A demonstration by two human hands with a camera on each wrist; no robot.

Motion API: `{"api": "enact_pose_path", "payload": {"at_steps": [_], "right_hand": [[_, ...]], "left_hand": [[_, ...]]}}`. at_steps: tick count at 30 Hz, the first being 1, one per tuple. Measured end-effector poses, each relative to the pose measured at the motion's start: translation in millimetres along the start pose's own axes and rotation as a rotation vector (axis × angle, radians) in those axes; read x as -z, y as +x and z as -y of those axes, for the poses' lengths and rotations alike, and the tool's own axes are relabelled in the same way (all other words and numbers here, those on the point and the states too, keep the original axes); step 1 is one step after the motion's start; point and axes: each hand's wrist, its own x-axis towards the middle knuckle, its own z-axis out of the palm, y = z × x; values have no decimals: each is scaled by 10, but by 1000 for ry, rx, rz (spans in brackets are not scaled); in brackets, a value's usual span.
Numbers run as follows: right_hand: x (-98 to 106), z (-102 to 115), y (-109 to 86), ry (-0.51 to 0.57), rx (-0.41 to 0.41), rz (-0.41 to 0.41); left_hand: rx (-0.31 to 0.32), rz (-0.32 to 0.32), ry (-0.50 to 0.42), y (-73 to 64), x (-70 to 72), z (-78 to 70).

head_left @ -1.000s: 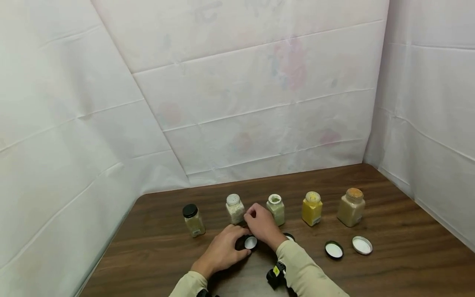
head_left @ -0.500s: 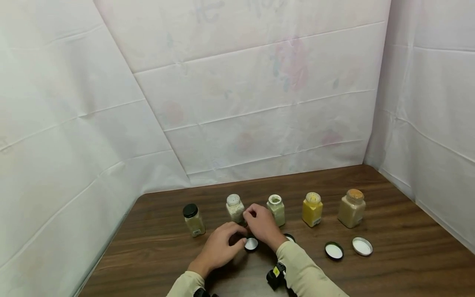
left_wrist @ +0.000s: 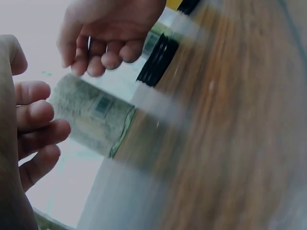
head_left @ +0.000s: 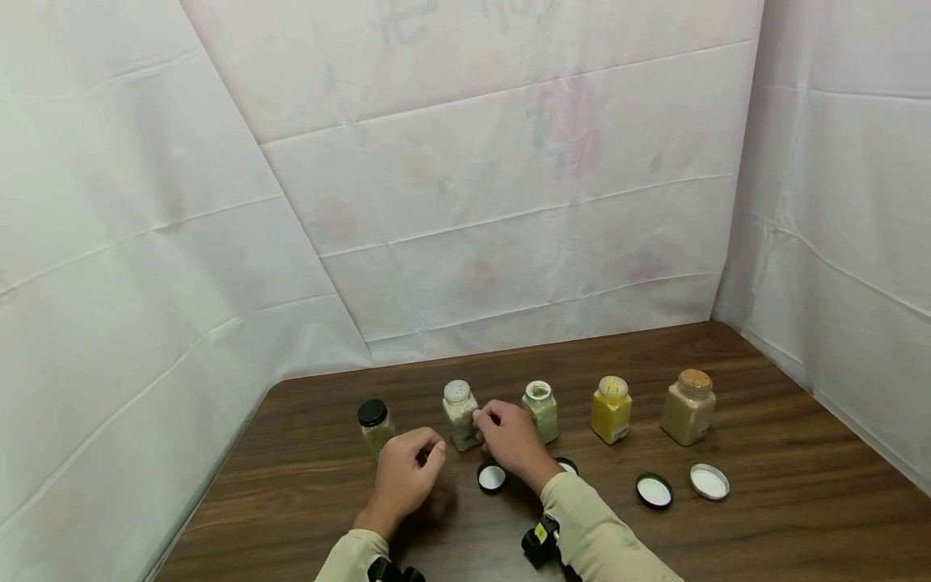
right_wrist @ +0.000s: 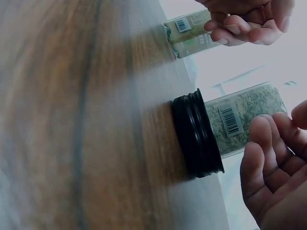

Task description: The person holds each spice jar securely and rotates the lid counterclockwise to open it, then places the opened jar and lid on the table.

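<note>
My left hand (head_left: 404,473) hovers over the table, fingers loosely curled around nothing, in front of a black-capped spice jar (head_left: 377,428) that it partly covers. Near the middle, my right hand (head_left: 511,436) has its fingertips beside an uncapped jar of pale flakes (head_left: 461,416) with a perforated white top. In the right wrist view those bent fingers (right_wrist: 261,132) overlap the jar without wrapping it; whether they touch it I cannot tell. A black lid (head_left: 491,478) lies inside up in front of that jar. Both hands appear empty.
Right of my right hand stand an uncapped green jar (head_left: 540,412), a yellow jar (head_left: 612,411) and a beige jar with an orange top (head_left: 688,408). More lids lie before them: one partly behind my wrist, a black one (head_left: 655,491) and another (head_left: 709,482). White sheeting (head_left: 524,202) encloses the table.
My left hand has let go of the black lid and moved left to the black-capped jar. The lid stays on the table. My right hand has barely shifted.
</note>
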Motion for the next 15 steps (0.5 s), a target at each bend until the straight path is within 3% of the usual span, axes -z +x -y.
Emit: {"api": "enact_pose_path", "payload": {"at_steps": [7, 15], "right_hand": [[-22, 33, -17, 13, 29, 11], [-118, 83, -73, -28, 80, 39]], "left_hand": [[40, -78, 65, -59, 117, 123], [139, -318, 176, -174, 312, 204]]}}
